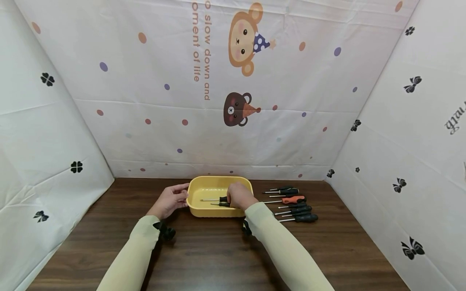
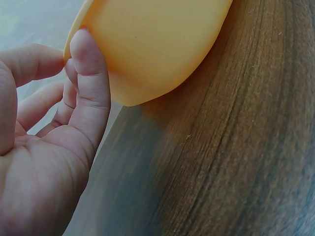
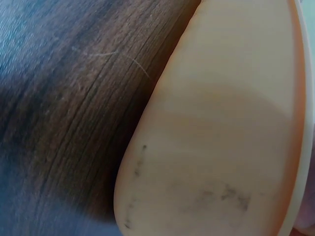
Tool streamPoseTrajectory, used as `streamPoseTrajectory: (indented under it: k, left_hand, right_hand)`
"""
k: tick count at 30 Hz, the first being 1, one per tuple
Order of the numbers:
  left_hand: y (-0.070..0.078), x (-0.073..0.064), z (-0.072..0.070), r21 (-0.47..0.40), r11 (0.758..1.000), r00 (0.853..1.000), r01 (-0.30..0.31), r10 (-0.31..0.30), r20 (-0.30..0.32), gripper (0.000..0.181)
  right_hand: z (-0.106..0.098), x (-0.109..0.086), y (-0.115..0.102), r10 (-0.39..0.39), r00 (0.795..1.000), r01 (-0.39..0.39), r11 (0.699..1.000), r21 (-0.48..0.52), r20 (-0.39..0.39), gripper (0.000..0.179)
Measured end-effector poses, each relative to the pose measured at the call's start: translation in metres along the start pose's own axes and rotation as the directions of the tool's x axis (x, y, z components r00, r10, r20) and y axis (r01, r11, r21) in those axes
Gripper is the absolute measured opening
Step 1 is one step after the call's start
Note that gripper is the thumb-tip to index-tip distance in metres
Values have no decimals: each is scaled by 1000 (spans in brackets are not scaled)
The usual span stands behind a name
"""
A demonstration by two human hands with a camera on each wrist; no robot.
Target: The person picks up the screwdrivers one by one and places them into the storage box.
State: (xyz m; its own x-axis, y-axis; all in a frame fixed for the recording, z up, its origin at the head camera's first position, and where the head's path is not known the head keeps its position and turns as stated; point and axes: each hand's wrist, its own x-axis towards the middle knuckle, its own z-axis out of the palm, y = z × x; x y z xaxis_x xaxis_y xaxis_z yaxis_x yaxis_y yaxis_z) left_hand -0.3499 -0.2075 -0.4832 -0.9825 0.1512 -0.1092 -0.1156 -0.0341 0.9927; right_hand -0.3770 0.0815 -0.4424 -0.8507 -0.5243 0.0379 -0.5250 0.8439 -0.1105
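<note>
A yellow plastic bin (image 1: 204, 212) stands on the table near the back cloth. My left hand (image 1: 169, 201) pinches its left rim between thumb and fingers, with the thumb (image 2: 88, 54) against the outer wall in the left wrist view. Inside the bin, my right hand (image 1: 240, 195) grips a black-handled screwdriver (image 1: 223, 199), its shaft pointing left. Just in front lies another black-handled screwdriver (image 1: 224, 205), partly covered by that hand. The right wrist view has mostly the bin's scuffed outer wall (image 3: 221, 123), and the fingers are largely hidden behind the rim.
Right of the bin, several screwdrivers lie in a column on the wooden table (image 1: 204, 250), handles to the right. One has an orange handle (image 1: 294, 199); a thick black-handled screwdriver (image 1: 306, 218) lies nearest the front. Printed white cloth (image 1: 145, 137) encloses the back and sides.
</note>
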Motion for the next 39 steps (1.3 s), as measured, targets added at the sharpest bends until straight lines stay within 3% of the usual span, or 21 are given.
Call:
streamPoseTrajectory:
  k: [18, 22, 25, 30, 39]
  left_hand:
    - [0, 0, 1, 0, 1000, 1000, -7, 7, 0, 55]
    - [0, 0, 0, 4, 1000, 1000, -8, 8, 0, 55]
    - [0, -1, 0, 2, 1000, 1000, -8, 8, 0, 55]
    - [-2, -1, 0, -7, 1000, 1000, -2, 2, -3, 55]
    - [-1, 1, 1, -8, 1000, 1000, 6, -6, -13, 55]
  right_hand:
    - [-2, -4, 6, 36, 999, -37, 998, 50, 17, 22]
    - [-7, -7, 9, 15, 1000, -14, 998, 56, -24, 19]
    - [-10, -10, 12, 5, 999, 0, 996, 86, -51, 19]
    - [-13, -15, 16, 53, 997, -43, 983, 177, -49, 19]
    - [-24, -28, 30, 68, 995, -43, 950, 308, -70, 7]
